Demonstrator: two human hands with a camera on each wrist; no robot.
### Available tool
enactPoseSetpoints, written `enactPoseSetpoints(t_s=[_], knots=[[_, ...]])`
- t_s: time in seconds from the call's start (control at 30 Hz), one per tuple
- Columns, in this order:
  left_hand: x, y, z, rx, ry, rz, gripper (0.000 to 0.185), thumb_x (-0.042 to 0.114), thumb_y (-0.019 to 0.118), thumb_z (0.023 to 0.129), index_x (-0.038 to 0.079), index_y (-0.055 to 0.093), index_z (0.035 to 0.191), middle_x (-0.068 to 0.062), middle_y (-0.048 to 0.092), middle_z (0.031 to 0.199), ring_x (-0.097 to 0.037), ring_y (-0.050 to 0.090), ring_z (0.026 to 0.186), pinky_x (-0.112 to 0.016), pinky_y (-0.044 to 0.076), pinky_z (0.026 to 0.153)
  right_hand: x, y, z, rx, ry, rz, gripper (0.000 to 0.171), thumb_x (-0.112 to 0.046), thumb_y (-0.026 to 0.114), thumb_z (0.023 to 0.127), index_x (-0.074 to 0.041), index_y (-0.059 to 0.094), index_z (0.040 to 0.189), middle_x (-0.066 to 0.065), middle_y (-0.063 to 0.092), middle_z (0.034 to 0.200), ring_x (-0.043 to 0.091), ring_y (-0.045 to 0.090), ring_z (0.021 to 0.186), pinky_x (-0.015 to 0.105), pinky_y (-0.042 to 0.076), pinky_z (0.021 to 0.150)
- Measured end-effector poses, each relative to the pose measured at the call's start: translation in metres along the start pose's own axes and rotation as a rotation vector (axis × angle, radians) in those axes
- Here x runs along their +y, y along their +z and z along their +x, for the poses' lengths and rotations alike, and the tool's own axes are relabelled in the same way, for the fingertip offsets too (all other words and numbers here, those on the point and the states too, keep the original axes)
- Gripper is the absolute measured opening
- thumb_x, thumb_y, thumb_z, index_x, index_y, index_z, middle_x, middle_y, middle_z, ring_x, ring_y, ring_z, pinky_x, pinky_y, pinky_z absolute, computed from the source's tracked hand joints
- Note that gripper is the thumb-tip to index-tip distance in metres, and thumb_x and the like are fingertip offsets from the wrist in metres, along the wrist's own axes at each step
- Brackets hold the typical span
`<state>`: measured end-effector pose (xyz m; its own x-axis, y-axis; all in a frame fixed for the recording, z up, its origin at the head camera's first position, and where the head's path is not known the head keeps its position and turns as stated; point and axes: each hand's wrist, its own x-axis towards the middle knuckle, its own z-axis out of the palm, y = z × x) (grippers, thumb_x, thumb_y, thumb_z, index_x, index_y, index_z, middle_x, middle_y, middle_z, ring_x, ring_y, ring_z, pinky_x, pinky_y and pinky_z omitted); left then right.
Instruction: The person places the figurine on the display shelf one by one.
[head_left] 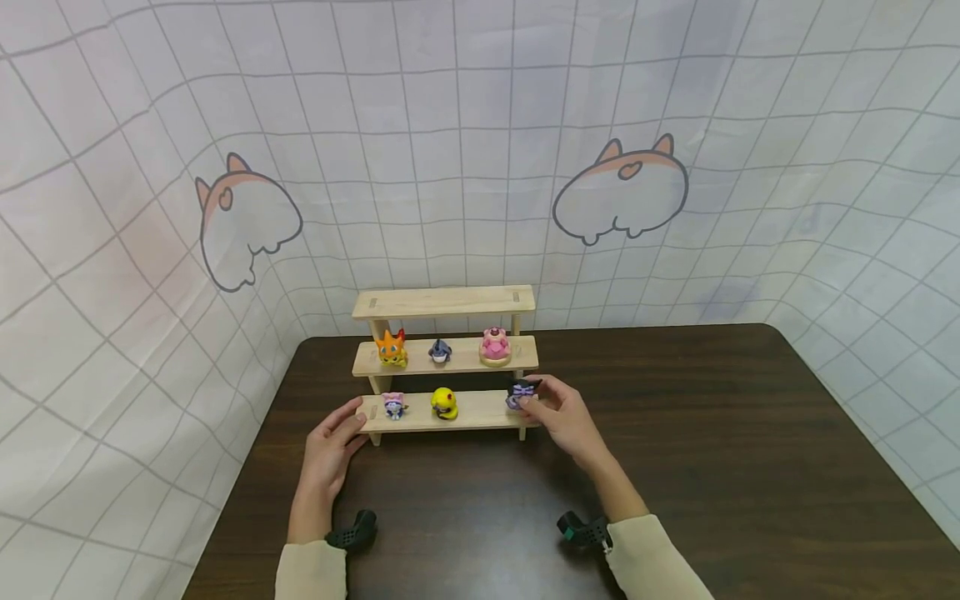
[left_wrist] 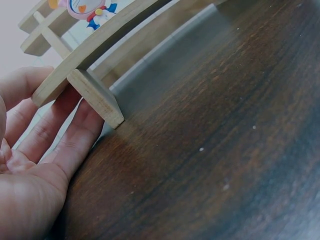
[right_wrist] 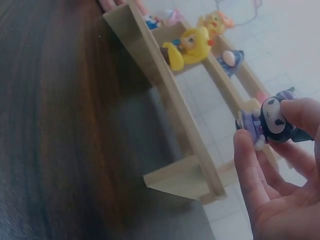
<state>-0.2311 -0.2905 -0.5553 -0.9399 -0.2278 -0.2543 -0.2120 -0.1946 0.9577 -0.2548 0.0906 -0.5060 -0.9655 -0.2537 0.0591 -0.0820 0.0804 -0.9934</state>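
Observation:
A three-tier wooden display shelf (head_left: 480, 414) stands on the dark table. My left hand (head_left: 330, 450) grips the left end of its lowest tier; in the left wrist view, fingers (left_wrist: 70, 140) reach under the board beside the front leg (left_wrist: 97, 97). At the right end of that tier, my right hand (head_left: 564, 421) pinches a small black-and-purple figurine (right_wrist: 272, 120) between thumb and fingers. Whether its base touches the board, I cannot tell. Sharing the lowest tier are a yellow-haired figurine (head_left: 444, 403) in the middle and a pink-hooded one (head_left: 393, 406) near my left hand.
On the middle tier sit an orange-and-yellow figurine (head_left: 392, 348), a dark blue one (head_left: 439, 351) and a pink one (head_left: 495, 346). The top tier (head_left: 442, 302) rises behind them. White grid-patterned cloth (head_left: 465, 167) hangs behind the dark wooden table (head_left: 712, 442).

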Motion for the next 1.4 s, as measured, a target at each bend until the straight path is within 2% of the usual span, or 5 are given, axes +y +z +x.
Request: enactPoseSetpoints(t_s=[0.53,0.83,0.9,1.1,1.4], knots=[[0.000,0.001,-0.001,-0.002,-0.002,0.025,0.050,0.020,0.065,0.102,0.010,0.052,0.149,-0.006,0.048,0.154,0.000,0.065,0.111,-0.019,0.056,0.091,0.010,0.016,0.001,0.053,0.027,-0.040,0.035,-0.010,0.070,0.097,-0.002,0.064,0.131,0.023,0.066,0.116,0.025,0.071,0.087,0.032,0.062,0.073],[0.001,0.001,0.000,-0.004,-0.004,0.024,0.050,0.021,0.066,0.102,0.010,0.052,0.149,-0.006,0.048,0.155,0.000,0.066,0.110,-0.020,0.056,0.092,-0.002,0.021,-0.003,0.059,0.028,-0.094,0.036,-0.009,0.069,0.098,-0.002,0.065,0.132,0.023,0.069,0.114,0.037,0.071,0.085,0.050,0.061,0.074],[0.001,0.001,0.000,-0.003,-0.003,0.020,0.050,0.021,0.066,0.102,0.010,0.052,0.149,-0.007,0.048,0.155,0.000,0.066,0.110,-0.020,0.056,0.092,-0.005,0.022,-0.004,0.059,0.031,-0.110,0.035,-0.008,0.068,0.098,0.000,0.064,0.132,0.024,0.069,0.113,0.037,0.070,0.083,0.048,0.061,0.072],[0.002,0.002,0.000,-0.007,-0.003,0.013,0.051,0.022,0.067,0.101,0.010,0.052,0.149,-0.006,0.048,0.155,0.000,0.066,0.111,-0.019,0.056,0.091,0.005,0.021,0.001,0.081,0.030,-0.148,0.035,-0.010,0.070,0.098,0.000,0.066,0.131,0.022,0.070,0.109,0.026,0.066,0.074,0.031,0.056,0.063],[0.002,0.000,0.000,0.001,-0.009,0.000,0.051,0.020,0.066,0.102,0.010,0.052,0.150,-0.006,0.048,0.155,0.000,0.066,0.110,-0.020,0.056,0.092,0.009,0.025,0.005,0.105,0.028,-0.167,0.031,-0.015,0.074,0.095,-0.008,0.071,0.125,0.016,0.074,0.103,0.014,0.066,0.070,0.043,0.060,0.068]])
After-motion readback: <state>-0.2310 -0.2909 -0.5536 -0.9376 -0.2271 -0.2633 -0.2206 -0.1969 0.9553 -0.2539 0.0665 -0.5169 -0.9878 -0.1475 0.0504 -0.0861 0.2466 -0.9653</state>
